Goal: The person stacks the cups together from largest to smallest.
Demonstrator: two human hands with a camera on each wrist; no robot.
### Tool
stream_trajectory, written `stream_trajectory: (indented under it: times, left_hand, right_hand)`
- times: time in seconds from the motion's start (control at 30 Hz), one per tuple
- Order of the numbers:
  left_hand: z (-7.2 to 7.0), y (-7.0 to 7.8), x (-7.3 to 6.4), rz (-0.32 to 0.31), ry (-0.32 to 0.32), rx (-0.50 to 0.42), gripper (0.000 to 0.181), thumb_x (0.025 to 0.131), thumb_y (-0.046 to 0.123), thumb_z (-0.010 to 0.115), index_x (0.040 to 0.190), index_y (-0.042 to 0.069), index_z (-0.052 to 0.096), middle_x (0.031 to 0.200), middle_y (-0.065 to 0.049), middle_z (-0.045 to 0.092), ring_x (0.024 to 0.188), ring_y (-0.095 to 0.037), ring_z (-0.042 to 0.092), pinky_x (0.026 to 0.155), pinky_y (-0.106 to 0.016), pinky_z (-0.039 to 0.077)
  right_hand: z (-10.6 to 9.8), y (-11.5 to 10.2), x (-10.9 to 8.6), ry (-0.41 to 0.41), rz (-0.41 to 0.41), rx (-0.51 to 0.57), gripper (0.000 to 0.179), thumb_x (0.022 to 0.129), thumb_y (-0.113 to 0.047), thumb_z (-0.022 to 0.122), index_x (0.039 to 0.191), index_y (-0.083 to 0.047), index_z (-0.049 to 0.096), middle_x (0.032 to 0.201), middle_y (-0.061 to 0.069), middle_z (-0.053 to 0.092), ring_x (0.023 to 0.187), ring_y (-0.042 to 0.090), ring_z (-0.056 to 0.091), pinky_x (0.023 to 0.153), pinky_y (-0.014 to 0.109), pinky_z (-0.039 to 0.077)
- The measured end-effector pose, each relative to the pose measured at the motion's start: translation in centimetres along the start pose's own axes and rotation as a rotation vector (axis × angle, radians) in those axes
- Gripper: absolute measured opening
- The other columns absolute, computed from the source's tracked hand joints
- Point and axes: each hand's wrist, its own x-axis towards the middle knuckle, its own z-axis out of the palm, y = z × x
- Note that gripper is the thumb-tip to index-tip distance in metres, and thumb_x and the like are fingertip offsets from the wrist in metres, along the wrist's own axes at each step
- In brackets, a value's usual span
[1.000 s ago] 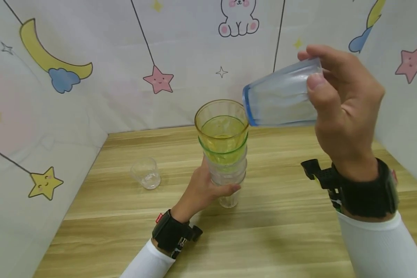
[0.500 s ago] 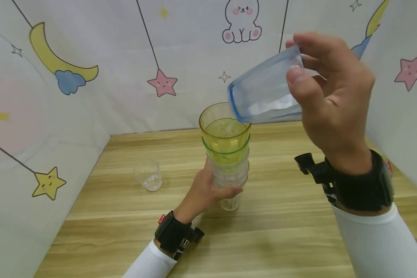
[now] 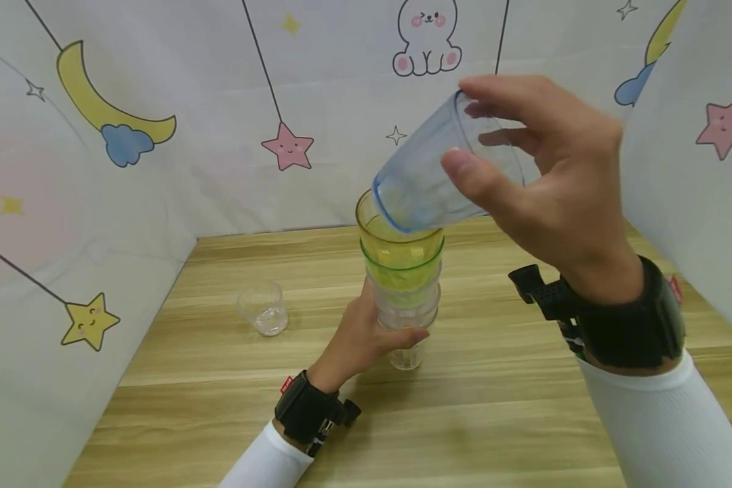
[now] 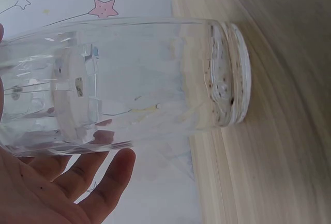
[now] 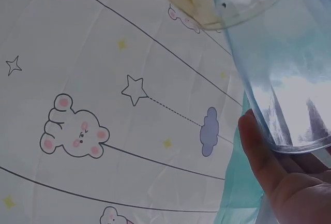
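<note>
My right hand (image 3: 561, 176) grips a tilted, translucent blue cup (image 3: 427, 169) near its open rim. The blue-edged base of that cup dips into the mouth of a yellow cup (image 3: 396, 234), which tops a nested stack. Below the yellow one sit a green-rimmed cup (image 3: 399, 274) and clear cups (image 3: 410, 315). My left hand (image 3: 356, 332) grips the stack around its lower clear part. In the left wrist view, the clear bottom cup (image 4: 145, 79) has a thick base close over the table. The right wrist view shows the blue cup (image 5: 284, 69) overlapping the yellow rim.
A small clear glass (image 3: 265, 313) stands on the wood-grain table (image 3: 494, 420), left of the stack. Behind the table hangs a white printed cloth (image 3: 329, 81) with stars, moons and a bear, and its sides enclose the table.
My right hand has brought the blue cup leftward over the stack, and its base has gone down into the yellow cup's mouth. My left hand still holds the stack.
</note>
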Motion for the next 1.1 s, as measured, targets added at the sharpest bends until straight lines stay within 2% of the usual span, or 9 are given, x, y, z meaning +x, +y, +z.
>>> stream_trajectory:
  times: [0.1,0.17,0.27,0.37,0.63,0.77,0.83,0.93,1.1]
  left_hand:
    - [0.0,0.0,0.0,-0.009,0.000,0.014,0.085,0.078,0.032,0.090,0.141,0.025,0.034,0.121,0.008,0.063,0.108,-0.010,0.062,0.091,-0.039,0.051]
    - [0.0,-0.1,-0.1,-0.021,0.002,0.019,0.084,0.077,0.033,0.090,0.140,0.023,0.034,0.120,0.008,0.063,0.106,-0.011,0.062,0.090,-0.039,0.052]
    - [0.0,0.0,-0.1,-0.034,0.004,0.019,0.082,0.077,0.032,0.090,0.138,0.021,0.036,0.118,0.007,0.063,0.104,-0.011,0.062,0.089,-0.039,0.052]
    - [0.1,0.1,-0.1,-0.034,0.003,0.025,0.082,0.077,0.034,0.090,0.137,0.021,0.036,0.117,0.007,0.063,0.103,-0.011,0.062,0.088,-0.038,0.052]
    - [-0.1,0.1,0.0,-0.023,-0.003,0.011,0.082,0.077,0.033,0.089,0.138,0.023,0.036,0.118,0.008,0.063,0.104,-0.012,0.062,0.089,-0.039,0.052]
    - [-0.1,0.0,0.0,-0.010,-0.003,0.003,0.082,0.078,0.035,0.089,0.140,0.025,0.035,0.118,0.008,0.063,0.104,-0.011,0.063,0.090,-0.038,0.052]
    - [-0.2,0.5,-0.1,-0.016,-0.003,0.001,0.083,0.078,0.033,0.089,0.140,0.023,0.036,0.118,0.007,0.064,0.104,-0.011,0.063,0.090,-0.039,0.052]
    - [-0.2,0.5,0.0,-0.023,0.001,0.018,0.083,0.078,0.035,0.089,0.140,0.024,0.035,0.118,0.007,0.064,0.103,-0.011,0.063,0.090,-0.039,0.052]
    - [-0.2,-0.2,0.0,-0.008,-0.008,0.052,0.084,0.078,0.041,0.088,0.141,0.027,0.034,0.120,0.009,0.063,0.104,-0.010,0.063,0.089,-0.038,0.052]
  right_hand:
    - [0.5,0.5,0.1,-0.073,-0.059,-0.079,0.047,0.082,-0.017,0.077,0.124,0.001,0.070,0.127,0.006,0.068,0.111,0.023,0.064,0.083,0.030,0.056]
    - [1.1,0.7,-0.1,-0.134,-0.064,-0.111,0.051,0.078,-0.019,0.083,0.124,0.000,0.070,0.128,0.004,0.067,0.113,0.019,0.063,0.082,0.032,0.056]
    - [2.0,0.6,-0.5,-0.223,-0.003,-0.059,0.058,0.077,-0.023,0.086,0.127,-0.001,0.068,0.130,0.005,0.066,0.117,0.017,0.061,0.084,0.037,0.056]
    - [2.5,0.3,-0.9,-0.265,0.098,0.008,0.063,0.078,-0.024,0.085,0.133,-0.001,0.064,0.132,0.005,0.065,0.120,0.017,0.060,0.090,0.039,0.055]
    - [3.0,0.3,-1.5,-0.263,0.201,0.120,0.072,0.079,-0.030,0.085,0.141,-0.007,0.058,0.136,0.002,0.061,0.117,0.017,0.061,0.096,0.037,0.052]
    - [3.5,0.3,-2.0,-0.219,0.247,0.169,0.079,0.078,-0.033,0.087,0.144,-0.006,0.054,0.139,0.002,0.059,0.116,0.016,0.063,0.098,0.034,0.051]
    - [3.7,0.2,-2.3,-0.189,0.282,0.203,0.083,0.077,-0.032,0.088,0.146,-0.005,0.050,0.139,0.003,0.058,0.117,0.016,0.063,0.099,0.035,0.050]
    - [4.0,0.1,-2.6,-0.147,0.344,0.294,0.091,0.075,-0.028,0.090,0.150,-0.006,0.043,0.140,0.005,0.058,0.119,0.017,0.063,0.102,0.036,0.048]
    - [4.8,0.4,-3.5,-0.113,0.445,0.447,0.107,0.073,-0.047,0.090,0.155,-0.010,0.033,0.137,0.008,0.060,0.120,0.023,0.062,0.103,0.039,0.048]
